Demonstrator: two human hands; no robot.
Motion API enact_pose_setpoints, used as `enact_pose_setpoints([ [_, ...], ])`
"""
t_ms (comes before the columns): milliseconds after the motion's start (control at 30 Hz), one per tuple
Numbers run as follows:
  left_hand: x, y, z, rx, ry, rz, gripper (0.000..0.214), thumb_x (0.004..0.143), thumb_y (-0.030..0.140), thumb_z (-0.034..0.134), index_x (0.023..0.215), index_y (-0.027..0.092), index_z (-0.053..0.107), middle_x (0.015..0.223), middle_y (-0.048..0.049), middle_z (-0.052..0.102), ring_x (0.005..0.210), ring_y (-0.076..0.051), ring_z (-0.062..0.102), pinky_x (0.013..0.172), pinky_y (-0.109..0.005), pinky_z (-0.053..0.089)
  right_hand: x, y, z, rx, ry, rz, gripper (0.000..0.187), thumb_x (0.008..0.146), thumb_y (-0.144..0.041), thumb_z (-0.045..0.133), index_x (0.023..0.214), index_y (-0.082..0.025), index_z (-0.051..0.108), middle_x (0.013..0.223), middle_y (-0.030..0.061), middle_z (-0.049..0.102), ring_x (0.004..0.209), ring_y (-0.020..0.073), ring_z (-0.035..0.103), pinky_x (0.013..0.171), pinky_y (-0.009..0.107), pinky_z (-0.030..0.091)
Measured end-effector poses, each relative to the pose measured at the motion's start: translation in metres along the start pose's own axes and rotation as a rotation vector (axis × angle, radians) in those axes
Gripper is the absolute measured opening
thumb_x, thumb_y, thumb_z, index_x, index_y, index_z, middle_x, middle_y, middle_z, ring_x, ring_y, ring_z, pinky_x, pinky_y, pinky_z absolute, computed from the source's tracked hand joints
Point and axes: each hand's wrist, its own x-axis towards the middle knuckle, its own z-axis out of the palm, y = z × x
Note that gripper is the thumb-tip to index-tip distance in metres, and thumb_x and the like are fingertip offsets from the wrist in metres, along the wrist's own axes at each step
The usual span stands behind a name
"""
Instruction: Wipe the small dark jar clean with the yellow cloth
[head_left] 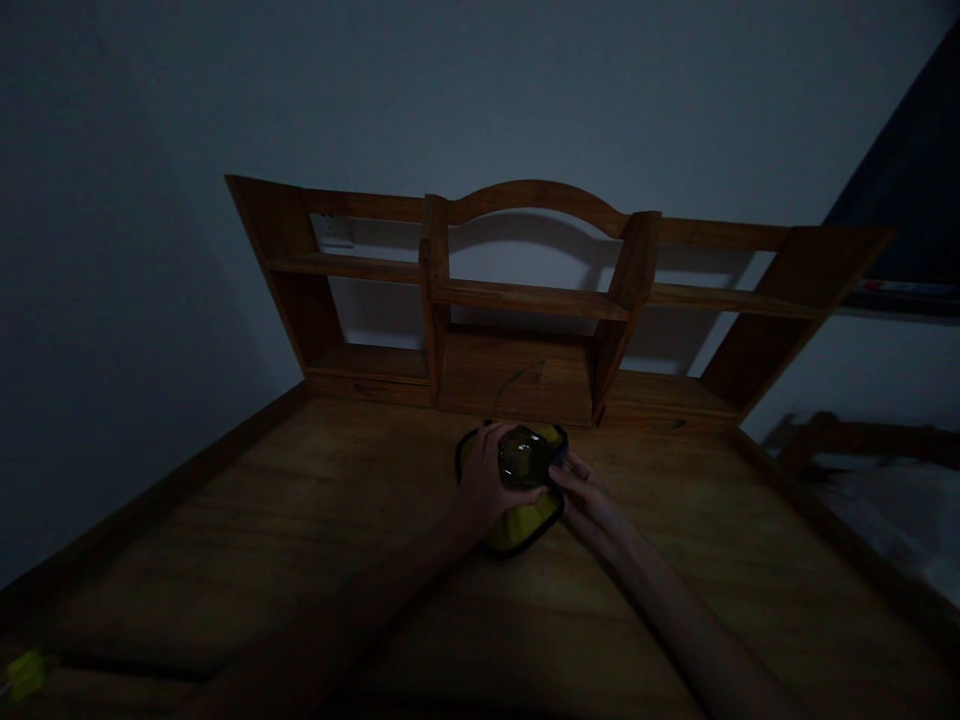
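A small clear glass object (523,456), like a jar or cup, stands on a yellow cloth with dark trim (517,528) in the middle of a wooden desk (315,520). My left hand (486,482) is curled round its left side. My right hand (582,495) touches its right side with the fingertips pressed to the glass. The light is very dim, so finer detail is hard to make out.
A wooden shelf unit (525,295) stands at the back of the desk against a pale wall. A raised wooden rim runs along the desk's left edge (157,490). Something yellow (26,672) lies at the near left corner. Dim furniture shows at the right (862,440).
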Motion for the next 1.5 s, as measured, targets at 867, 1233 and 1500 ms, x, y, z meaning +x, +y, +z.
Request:
enact_pose_setpoints([
  [867,-0.0002,0.0017,-0.0012,-0.03,0.047,-0.021,0.087,0.058,0.045,0.082,0.13,0.02,0.038,0.125,-0.0093,0.044,0.118,-0.023,0.044,0.102,-0.039,0.039,0.003,0.001,-0.0001,0.025,0.096,0.037,0.035,0.075,-0.016,0.073,0.109,-0.019,0.066,0.11,0.0058,0.066,0.093,0.0144,0.065,0.085,0.025,0.053],
  [1233,-0.0012,0.0005,0.0004,-0.037,0.04,-0.048,0.085,0.058,0.041,0.082,0.129,0.021,0.038,0.125,-0.0071,0.044,0.117,-0.02,0.044,0.102,-0.036,0.039,0.0001,0.0013,0.0031,-0.045,0.079,0.009,0.046,0.07,-0.015,0.076,0.114,-0.022,0.064,0.11,0.0049,0.065,0.094,0.0143,0.063,0.089,0.026,0.049],
  [1500,0.0002,0.0044,-0.0016,-0.003,0.014,-0.013,0.084,0.06,0.039,0.081,0.129,0.019,0.038,0.125,-0.0094,0.045,0.118,-0.022,0.044,0.102,-0.038,0.039,-0.0001,0.0019,0.0063,-0.034,0.107,-0.002,0.041,0.071,-0.016,0.077,0.11,-0.021,0.065,0.111,0.004,0.065,0.098,0.0129,0.062,0.093,0.024,0.047],
])
